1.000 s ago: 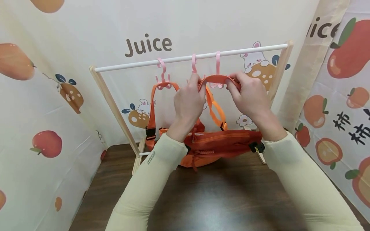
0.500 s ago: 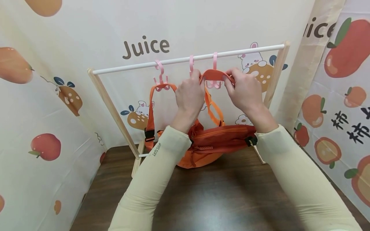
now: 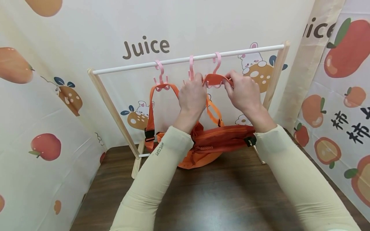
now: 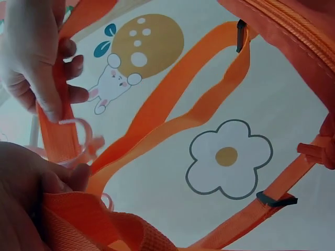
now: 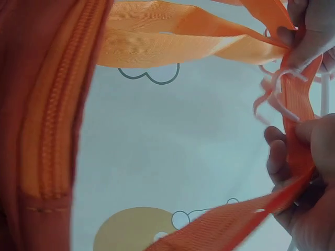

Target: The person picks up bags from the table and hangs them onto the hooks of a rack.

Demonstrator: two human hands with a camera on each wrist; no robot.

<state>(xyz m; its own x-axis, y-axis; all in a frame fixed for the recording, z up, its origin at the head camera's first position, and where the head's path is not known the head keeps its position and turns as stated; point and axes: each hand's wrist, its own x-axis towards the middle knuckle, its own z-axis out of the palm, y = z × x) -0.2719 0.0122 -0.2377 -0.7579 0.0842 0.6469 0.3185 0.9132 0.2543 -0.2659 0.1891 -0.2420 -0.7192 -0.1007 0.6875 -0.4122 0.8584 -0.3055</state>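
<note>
In the head view my left hand (image 3: pixel 192 98) and right hand (image 3: pixel 244 91) pinch an orange strap (image 3: pixel 214 79) at two spots. The strap arches between them at the rightmost pink hook (image 3: pixel 217 65), whose lower prongs show in front of it. In the right wrist view a pink prong (image 5: pixel 293 76) curls over the strap's face beside my right hand (image 5: pixel 311 183). The strap belongs to a red-orange zippered bag (image 3: pixel 225 138), tilted below my hands. In the left wrist view my left hand (image 4: pixel 39 183) grips the webbing at the lower left.
A white rail (image 3: pixel 124 66) on wooden posts carries the hooks. Another orange strap (image 3: pixel 151 106) hangs from the left pink hook (image 3: pixel 161 75). A middle pink hook (image 3: pixel 191 65) is partly behind my left hand. Printed curtains surround the dark wooden table (image 3: pixel 202 199).
Both hands rose with the strap, then lowered it slightly onto the right hook's prongs. That hook has turned and tilted. The bag below moved up a little at first.
</note>
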